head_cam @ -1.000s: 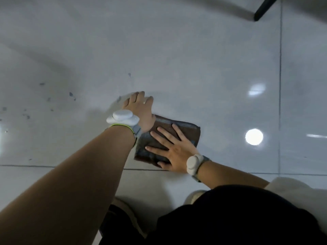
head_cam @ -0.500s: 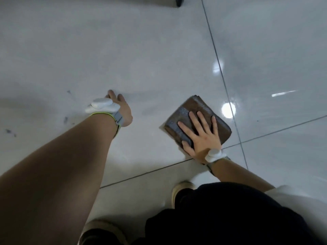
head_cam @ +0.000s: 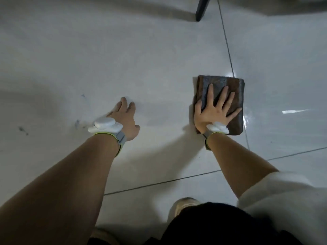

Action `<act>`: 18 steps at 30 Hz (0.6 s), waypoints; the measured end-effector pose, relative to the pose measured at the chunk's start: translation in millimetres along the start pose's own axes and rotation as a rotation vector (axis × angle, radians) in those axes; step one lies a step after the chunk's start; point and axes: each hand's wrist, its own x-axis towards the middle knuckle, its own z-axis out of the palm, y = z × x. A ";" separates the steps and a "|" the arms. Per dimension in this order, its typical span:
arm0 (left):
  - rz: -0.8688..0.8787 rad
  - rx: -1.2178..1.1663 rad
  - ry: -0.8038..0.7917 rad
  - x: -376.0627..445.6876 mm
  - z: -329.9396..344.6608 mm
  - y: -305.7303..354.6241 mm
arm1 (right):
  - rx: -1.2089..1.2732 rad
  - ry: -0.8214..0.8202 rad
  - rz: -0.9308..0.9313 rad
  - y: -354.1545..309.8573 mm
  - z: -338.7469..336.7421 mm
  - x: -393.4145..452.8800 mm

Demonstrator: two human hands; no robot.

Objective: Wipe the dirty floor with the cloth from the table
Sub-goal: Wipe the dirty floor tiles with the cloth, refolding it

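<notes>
Since half a second ago the cloth has turned square to the view and sits farther from the left hand. The right hand presses it flat on the floor, fingers spread wide, beside a tile seam. The left hand rests open on the floor, holding nothing, near dark smudges. A dark leg stands beyond.
</notes>
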 end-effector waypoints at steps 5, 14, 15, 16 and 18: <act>0.066 -0.109 0.040 -12.9 1.3 2.3 | -0.003 0.058 -0.018 -54.8 -7.4 40.9; -0.066 -0.116 0.247 -77.4 60.1 -67.4 | -0.191 -0.055 -0.663 -189.7 -2.0 48.0; -0.102 -0.118 0.248 -83.9 65.1 -77.7 | -0.210 -0.067 -0.752 -199.1 0.0 44.2; -0.152 -0.127 0.247 -91.0 68.7 -87.6 | -0.227 -0.080 -0.845 -206.9 2.8 38.3; -0.259 -0.182 0.245 -102.8 76.1 -103.2 | -0.264 -0.077 -1.034 -212.9 10.0 22.3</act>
